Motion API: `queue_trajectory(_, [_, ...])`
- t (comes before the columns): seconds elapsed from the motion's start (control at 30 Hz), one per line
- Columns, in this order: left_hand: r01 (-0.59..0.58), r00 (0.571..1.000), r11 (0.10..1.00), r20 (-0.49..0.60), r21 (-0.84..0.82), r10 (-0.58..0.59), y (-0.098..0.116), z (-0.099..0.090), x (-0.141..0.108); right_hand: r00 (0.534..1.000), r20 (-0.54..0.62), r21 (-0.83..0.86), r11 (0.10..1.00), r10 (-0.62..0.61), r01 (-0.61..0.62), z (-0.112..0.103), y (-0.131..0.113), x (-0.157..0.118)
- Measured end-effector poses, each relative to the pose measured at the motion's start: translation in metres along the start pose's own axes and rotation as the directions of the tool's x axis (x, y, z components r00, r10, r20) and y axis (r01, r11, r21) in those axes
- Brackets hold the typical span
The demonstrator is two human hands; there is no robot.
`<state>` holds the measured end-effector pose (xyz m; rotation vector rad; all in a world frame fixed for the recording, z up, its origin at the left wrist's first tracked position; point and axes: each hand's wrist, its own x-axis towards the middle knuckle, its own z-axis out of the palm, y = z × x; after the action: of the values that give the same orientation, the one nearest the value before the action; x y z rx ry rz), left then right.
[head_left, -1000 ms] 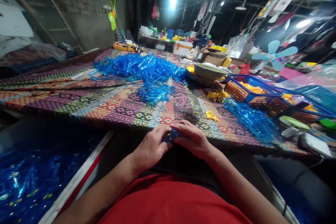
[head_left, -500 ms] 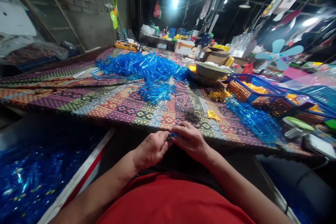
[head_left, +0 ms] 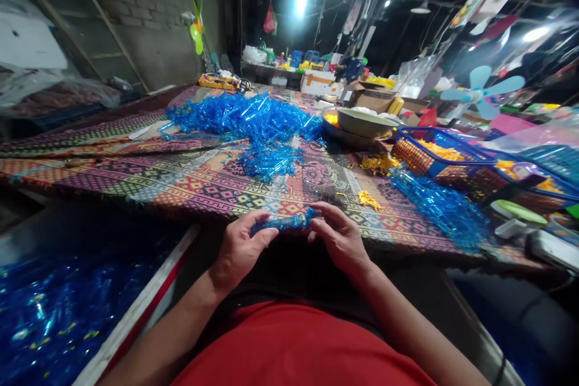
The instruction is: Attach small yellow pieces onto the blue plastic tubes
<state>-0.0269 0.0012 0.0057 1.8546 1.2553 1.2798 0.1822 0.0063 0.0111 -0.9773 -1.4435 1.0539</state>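
A long blue see-through plastic part (head_left: 288,222) with a small yellow spot near its right end lies level between my hands, just over the table's front edge. My left hand (head_left: 239,248) grips its left end between thumb and fingers. At the other end, the thumb and fingers of my right hand (head_left: 340,238) close on the part. Beyond my right hand are a little heap of dark small pieces (head_left: 333,199), partly hidden by the fingers, and a small heap of yellow pieces (head_left: 369,199).
A big heap of blue plastic parts (head_left: 253,117) covers the middle of the patterned cloth (head_left: 199,172). More blue parts (head_left: 438,208) lie at right, near blue baskets (head_left: 446,160) of yellow pieces and a metal bowl (head_left: 364,123). Blue parts fill a container (head_left: 54,301) below left.
My hands have moved apart, the left one leftward and the right one slightly right. The blue plastic part, mostly covered by fingers before, now shows along its length.
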Motion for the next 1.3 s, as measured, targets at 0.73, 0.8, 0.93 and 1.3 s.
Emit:
queue_trajectory(0.73, [-0.37,0.889,0.903,0.364,0.216,0.277,0.011,-0.007,0.007,0.756,0.56,-0.64,0.403,-0.34,0.655,-0.011,-0.016,0.008])
queue_trajectory(0.8, [-0.223,0.943,0.971,0.27,0.09,0.192,0.012,-0.002,0.005,0.764,0.512,-0.625,0.44,-0.393,0.645,-0.011,-0.011,0.007])
queue_trajectory(0.93, [0.151,0.988,0.9,0.073,-0.409,-0.133,0.021,0.016,0.004,0.802,0.296,-0.615,0.539,-0.519,0.576,-0.006,-0.004,0.005])
queue_trajectory(1.3, [-0.329,0.943,0.94,0.087,0.093,0.321,0.038,0.026,0.007,0.802,0.211,-0.479,0.656,-0.558,0.583,0.002,-0.033,0.001])
